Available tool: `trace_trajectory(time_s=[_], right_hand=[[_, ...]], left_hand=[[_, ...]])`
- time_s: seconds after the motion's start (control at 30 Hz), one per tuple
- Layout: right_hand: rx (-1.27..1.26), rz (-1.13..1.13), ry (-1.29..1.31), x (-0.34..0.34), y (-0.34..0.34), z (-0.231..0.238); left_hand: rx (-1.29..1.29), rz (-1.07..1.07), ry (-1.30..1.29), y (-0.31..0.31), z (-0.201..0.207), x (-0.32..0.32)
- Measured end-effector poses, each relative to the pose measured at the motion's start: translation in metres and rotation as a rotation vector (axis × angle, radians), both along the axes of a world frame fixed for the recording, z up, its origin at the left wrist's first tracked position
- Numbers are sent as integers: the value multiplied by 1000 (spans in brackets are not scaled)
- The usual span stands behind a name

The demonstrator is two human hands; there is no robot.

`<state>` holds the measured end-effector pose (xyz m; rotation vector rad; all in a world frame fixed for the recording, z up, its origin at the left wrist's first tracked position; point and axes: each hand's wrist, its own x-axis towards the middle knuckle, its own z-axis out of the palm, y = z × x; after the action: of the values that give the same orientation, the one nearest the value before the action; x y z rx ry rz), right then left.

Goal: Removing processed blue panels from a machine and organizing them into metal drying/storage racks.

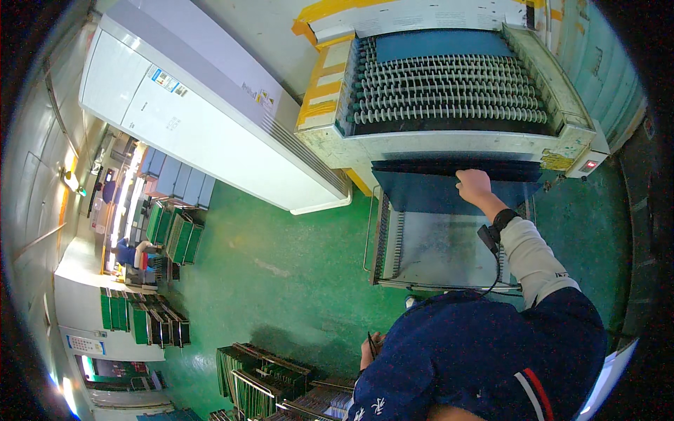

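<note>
My right hand (474, 186) is closed on the upper edge of a dark blue flat panel (421, 193). Several similar panels stand upright behind it, close together, in a metal slotted rack (379, 242). A black band with a small dark device (487, 238) and a cable is on my right wrist. Low in the picture, beside my body, my left hand (371, 348) shows only in part, with something thin and black at it; its fingers are mostly hidden. Beyond the rack, a roller conveyor machine (449, 98) carries another blue panel (442, 46) at its far end.
A tall white cabinet-like appliance (210, 119) slants across the upper left, next to the machine. Racks holding green panels (246, 379) stand at the lower left, and more racks (144, 319) are farther left. Another person (133, 254) is in the distance. The floor (281, 266) is green.
</note>
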<state>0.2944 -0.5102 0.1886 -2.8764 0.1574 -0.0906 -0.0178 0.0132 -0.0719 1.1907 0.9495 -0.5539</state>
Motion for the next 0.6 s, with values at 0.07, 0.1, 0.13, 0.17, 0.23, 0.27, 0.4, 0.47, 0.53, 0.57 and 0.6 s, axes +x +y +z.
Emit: trace_trajectory(time_s=[0.07,0.1,0.13,0.17,0.23,0.27,0.4,0.47,0.53,0.57,0.6], right_hand=[[-5,-7,1,-1,-4,-2],[-6,-11,9,-1,-6,-2],[-9,-10,17,-1,-4,-3],[-10,-10,24,-1,-4,-2],[0,-14,14,-1,-3,-2],[6,-16,9,-1,-3,-1],[3,-21,4,-1,-4,-3],[9,-24,-3,0,-3,-3],[1,-21,5,0,-3,-3],[-4,-23,9,0,-4,-3],[-4,-27,13,0,-5,-4]], left_hand=[[-123,125,49,0,-6,3],[-140,129,49,0,-8,2],[-159,139,49,0,-9,1],[-139,135,51,0,-11,2],[-99,127,55,1,-14,4],[-117,124,45,2,-15,3],[-140,85,46,6,-17,2],[-132,69,57,6,-18,2],[-133,66,61,6,-17,2],[-115,72,82,4,-15,4],[-97,77,103,2,-13,7]])
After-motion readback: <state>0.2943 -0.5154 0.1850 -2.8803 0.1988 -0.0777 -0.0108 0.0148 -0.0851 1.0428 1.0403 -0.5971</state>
